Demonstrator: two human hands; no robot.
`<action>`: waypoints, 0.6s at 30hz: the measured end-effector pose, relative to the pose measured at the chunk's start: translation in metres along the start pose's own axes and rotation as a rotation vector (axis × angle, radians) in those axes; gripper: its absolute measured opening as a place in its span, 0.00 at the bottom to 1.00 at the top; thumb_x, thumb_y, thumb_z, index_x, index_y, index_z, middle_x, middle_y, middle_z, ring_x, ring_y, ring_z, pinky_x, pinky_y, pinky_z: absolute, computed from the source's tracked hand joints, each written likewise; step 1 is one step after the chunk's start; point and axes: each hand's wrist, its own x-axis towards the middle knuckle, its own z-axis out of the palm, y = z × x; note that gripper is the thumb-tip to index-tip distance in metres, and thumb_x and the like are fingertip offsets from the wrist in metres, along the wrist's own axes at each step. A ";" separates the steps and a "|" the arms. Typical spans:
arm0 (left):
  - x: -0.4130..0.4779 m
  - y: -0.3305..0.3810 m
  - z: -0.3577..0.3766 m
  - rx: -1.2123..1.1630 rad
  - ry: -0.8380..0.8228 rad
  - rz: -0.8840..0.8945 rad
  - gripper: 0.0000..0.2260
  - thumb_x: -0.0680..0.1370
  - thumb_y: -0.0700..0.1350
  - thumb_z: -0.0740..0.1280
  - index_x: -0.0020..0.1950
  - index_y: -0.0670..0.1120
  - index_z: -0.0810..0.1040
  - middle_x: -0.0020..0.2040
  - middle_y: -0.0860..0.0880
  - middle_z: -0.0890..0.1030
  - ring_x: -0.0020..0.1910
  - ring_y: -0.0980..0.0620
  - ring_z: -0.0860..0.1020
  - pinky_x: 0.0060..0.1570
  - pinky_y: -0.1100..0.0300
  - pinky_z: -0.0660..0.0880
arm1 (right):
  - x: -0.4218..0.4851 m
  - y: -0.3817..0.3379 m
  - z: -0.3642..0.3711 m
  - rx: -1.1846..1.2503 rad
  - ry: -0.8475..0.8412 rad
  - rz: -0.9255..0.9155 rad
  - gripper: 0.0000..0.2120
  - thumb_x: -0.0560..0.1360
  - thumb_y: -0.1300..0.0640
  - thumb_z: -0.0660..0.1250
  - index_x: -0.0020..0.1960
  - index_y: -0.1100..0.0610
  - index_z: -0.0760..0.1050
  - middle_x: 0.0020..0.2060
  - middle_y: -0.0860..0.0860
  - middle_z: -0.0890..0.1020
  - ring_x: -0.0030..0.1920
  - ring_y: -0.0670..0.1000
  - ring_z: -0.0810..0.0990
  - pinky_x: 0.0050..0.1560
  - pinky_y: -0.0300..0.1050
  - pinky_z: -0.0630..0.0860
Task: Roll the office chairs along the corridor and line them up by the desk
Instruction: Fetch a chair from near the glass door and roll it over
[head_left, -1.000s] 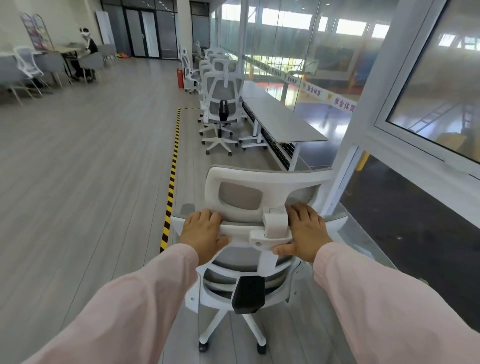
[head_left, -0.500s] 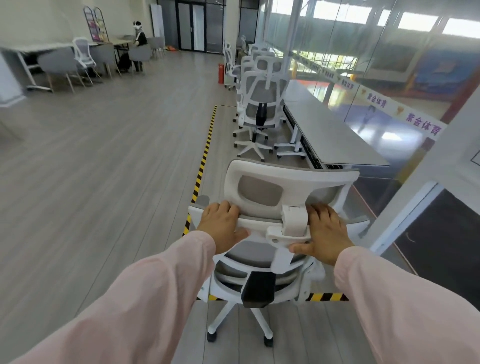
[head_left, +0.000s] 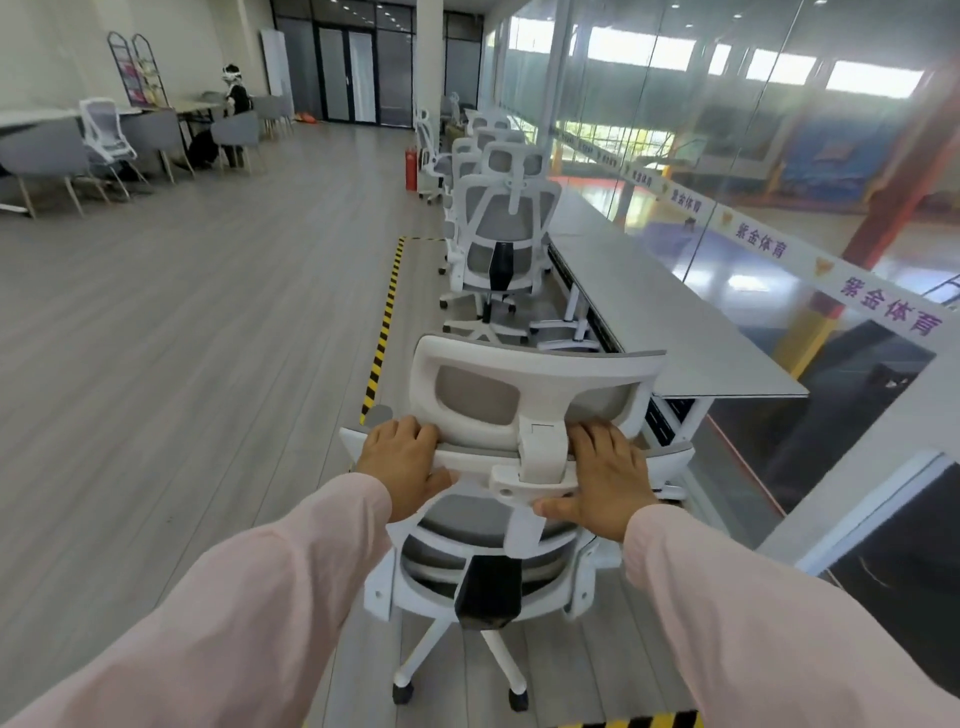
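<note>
A white office chair with grey mesh stands right in front of me, its back towards me. My left hand grips the top of its backrest on the left of the headrest post. My right hand grips the same bar on the right. The near end of a long grey desk lies just ahead on the right. A row of matching white chairs stands along the desk's left side, further up the corridor.
A yellow-black floor tape runs along the left of the chair row, with another strip at my feet. A glass wall borders the desk on the right. A red fire extinguisher stands ahead. Far left are tables, grey chairs and a seated person.
The chair and I have rolled forward past the white wall corner and over the floor tape. The desk end and chair row are closer. Both hands kept their grip.
</note>
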 end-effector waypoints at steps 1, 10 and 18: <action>0.021 -0.007 0.001 0.000 0.000 -0.003 0.18 0.76 0.59 0.61 0.60 0.49 0.68 0.59 0.48 0.72 0.59 0.46 0.68 0.65 0.51 0.62 | 0.021 0.003 0.002 0.003 0.001 0.004 0.47 0.62 0.31 0.69 0.72 0.48 0.53 0.69 0.48 0.60 0.72 0.53 0.53 0.73 0.53 0.52; 0.215 -0.028 0.012 -0.018 0.042 -0.009 0.19 0.76 0.59 0.61 0.61 0.50 0.68 0.59 0.48 0.71 0.60 0.46 0.68 0.66 0.50 0.61 | 0.213 0.064 0.009 0.000 0.033 -0.017 0.47 0.62 0.32 0.69 0.73 0.48 0.52 0.71 0.48 0.58 0.73 0.53 0.51 0.73 0.54 0.50; 0.395 -0.028 0.018 -0.023 0.013 -0.058 0.19 0.76 0.59 0.61 0.61 0.50 0.68 0.60 0.48 0.71 0.59 0.47 0.68 0.65 0.52 0.62 | 0.384 0.133 0.002 -0.010 -0.022 -0.041 0.47 0.65 0.32 0.68 0.73 0.49 0.50 0.73 0.49 0.55 0.75 0.54 0.48 0.74 0.53 0.48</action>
